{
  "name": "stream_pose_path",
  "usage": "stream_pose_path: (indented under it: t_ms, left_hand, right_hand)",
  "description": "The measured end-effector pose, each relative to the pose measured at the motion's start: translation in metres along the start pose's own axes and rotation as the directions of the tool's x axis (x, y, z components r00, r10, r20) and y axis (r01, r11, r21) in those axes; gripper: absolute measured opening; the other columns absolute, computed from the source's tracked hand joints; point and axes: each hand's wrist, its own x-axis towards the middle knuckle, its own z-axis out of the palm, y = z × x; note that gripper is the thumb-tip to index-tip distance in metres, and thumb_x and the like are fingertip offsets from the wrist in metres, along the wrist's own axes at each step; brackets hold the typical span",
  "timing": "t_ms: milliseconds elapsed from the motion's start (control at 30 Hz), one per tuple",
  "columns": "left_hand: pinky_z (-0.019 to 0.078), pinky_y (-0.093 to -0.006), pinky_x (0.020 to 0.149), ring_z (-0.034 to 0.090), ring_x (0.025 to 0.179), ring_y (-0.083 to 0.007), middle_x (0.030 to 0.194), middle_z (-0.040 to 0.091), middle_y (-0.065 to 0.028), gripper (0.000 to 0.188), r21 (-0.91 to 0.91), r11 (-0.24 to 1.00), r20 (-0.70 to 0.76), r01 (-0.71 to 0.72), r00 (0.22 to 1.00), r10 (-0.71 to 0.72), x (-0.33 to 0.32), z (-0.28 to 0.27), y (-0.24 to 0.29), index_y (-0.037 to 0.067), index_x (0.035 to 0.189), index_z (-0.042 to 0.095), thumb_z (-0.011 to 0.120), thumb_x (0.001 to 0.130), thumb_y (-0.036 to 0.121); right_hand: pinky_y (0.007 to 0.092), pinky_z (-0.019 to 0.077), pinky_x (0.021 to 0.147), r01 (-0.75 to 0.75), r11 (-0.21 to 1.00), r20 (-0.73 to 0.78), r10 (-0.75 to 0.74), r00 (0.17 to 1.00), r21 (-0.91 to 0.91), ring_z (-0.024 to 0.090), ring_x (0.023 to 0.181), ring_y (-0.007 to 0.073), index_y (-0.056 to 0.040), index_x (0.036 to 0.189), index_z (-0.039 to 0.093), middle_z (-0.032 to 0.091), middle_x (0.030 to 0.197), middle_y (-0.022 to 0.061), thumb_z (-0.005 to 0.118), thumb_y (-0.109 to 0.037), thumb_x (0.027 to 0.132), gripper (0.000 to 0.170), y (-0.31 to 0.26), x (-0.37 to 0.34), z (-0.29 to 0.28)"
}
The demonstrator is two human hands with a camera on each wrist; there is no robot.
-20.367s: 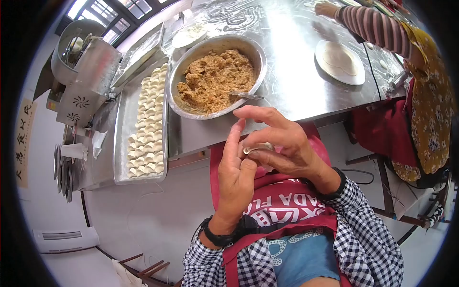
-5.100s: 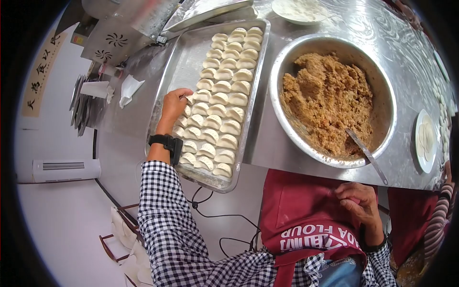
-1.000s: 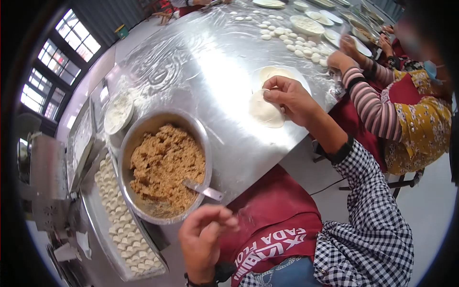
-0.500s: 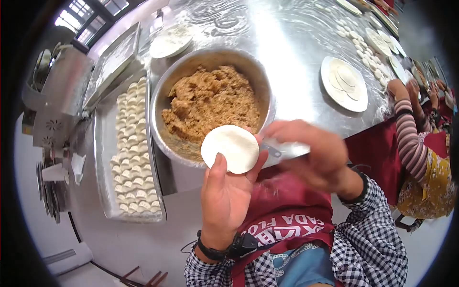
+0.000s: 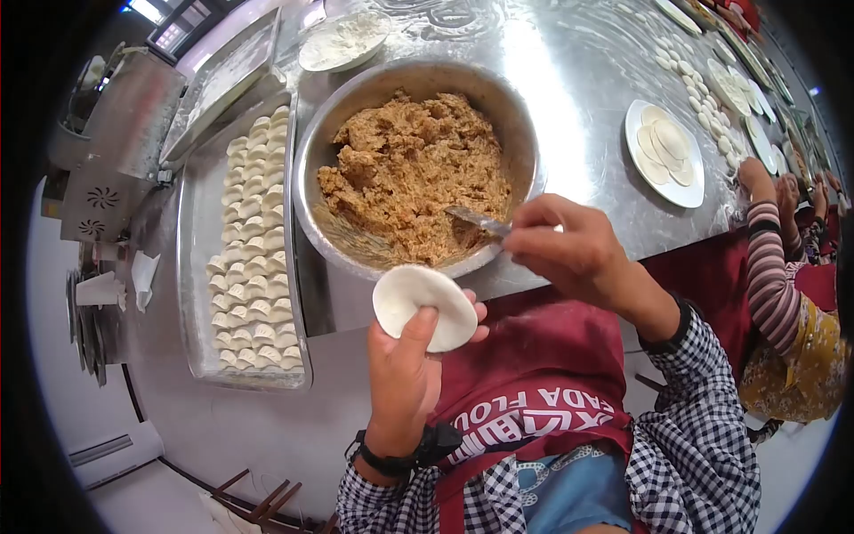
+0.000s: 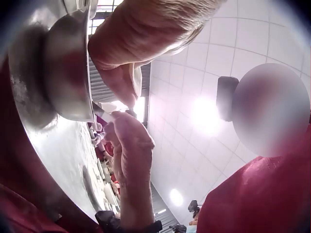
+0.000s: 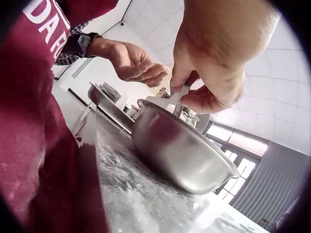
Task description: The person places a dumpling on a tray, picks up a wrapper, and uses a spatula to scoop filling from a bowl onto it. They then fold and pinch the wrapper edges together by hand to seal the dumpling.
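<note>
In the head view my left hand (image 5: 400,387) holds a round dumpling wrapper (image 5: 403,289), thumb pressed on its face and fingers behind it. The wrapper is just off the near rim of a large steel bowl (image 5: 523,151). My right hand (image 5: 574,249) pinches the handle of a flat metal spatula (image 5: 476,220), whose tip is in the brown minced filling (image 5: 418,169). The right wrist view shows the spatula handle (image 7: 181,99) between thumb and fingers, above the bowl's rim; its lower end is hidden inside the bowl. The wrapper looks bare of filling.
Left of the bowl, a long metal tray (image 5: 200,267) bears rows of folded dumplings (image 5: 255,258). On the right stands a white plate (image 5: 689,194) with several wrappers, near dough pieces (image 5: 698,98) and another person's striped sleeve (image 5: 767,267). A flour dish (image 5: 342,44) stands behind.
My right hand took a wrapper from the plate's side, and the left hand now holds it. The right hand then moved to the spatula and gripped it. The dumpling rows on the tray grew earlier.
</note>
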Motion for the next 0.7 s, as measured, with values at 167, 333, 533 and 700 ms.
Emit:
stream_pose_path:
  t_ms: [167,333,533,700]
  left_hand:
    - [0.0554,-0.0441,0.074,0.062,0.091,-0.0321,0.103,0.058,-0.0222,0.030,-0.061,0.990,-0.045,0.129,0.990,-0.132,-0.013,-0.015,-0.015,-0.005,0.112,0.046,0.052,0.085,0.007]
    - [0.0501,-0.0467,0.086,0.055,0.105,-0.0337,0.112,0.053,-0.0220,0.037,-0.086,0.975,-0.057,0.205,0.976,-0.210,-0.024,-0.028,-0.028,-0.004,0.120,0.039,0.049,0.086,0.006]
    - [0.0483,-0.0484,0.087,0.055,0.105,-0.0348,0.112,0.053,-0.0218,0.033,-0.155,0.967,-0.193,0.202,0.954,-0.230,-0.022,-0.044,-0.030,-0.004,0.120,0.038,0.042,0.091,0.013]
    - [0.0452,-0.0438,0.092,0.053,0.108,-0.0306,0.114,0.053,-0.0188,0.030,-0.137,0.988,-0.246,0.077,0.963,-0.109,-0.017,-0.057,-0.031,-0.003,0.119,0.041,0.044,0.092,0.011]
  right_hand:
    - [0.0316,0.0466,0.060,-0.069,0.994,-0.019,0.070,0.997,0.080,0.059,0.071,0.0229,-0.0040,0.084,0.061,0.058,0.078,0.0071,0.066,0.000,0.070,0.016,0.017,0.023,0.005]
    - [0.0294,0.0475,0.062,-0.083,0.982,0.024,0.080,0.997,0.171,0.060,0.073,0.0222,-0.0021,0.086,0.061,0.061,0.081,0.0081,0.065,0.002,0.072,0.014,0.020,0.036,0.002]
    - [0.0246,0.0479,0.066,-0.175,0.917,0.037,0.173,0.984,0.359,0.061,0.076,0.0167,-0.0009,0.088,0.063,0.062,0.082,0.0088,0.063,0.001,0.078,0.010,0.012,0.040,0.003]
    - [0.0226,0.0474,0.069,-0.418,0.727,0.275,0.316,0.908,0.544,0.058,0.080,0.0108,0.0016,0.089,0.062,0.061,0.083,0.0050,0.060,-0.004,0.083,0.008,0.011,0.039,0.006]
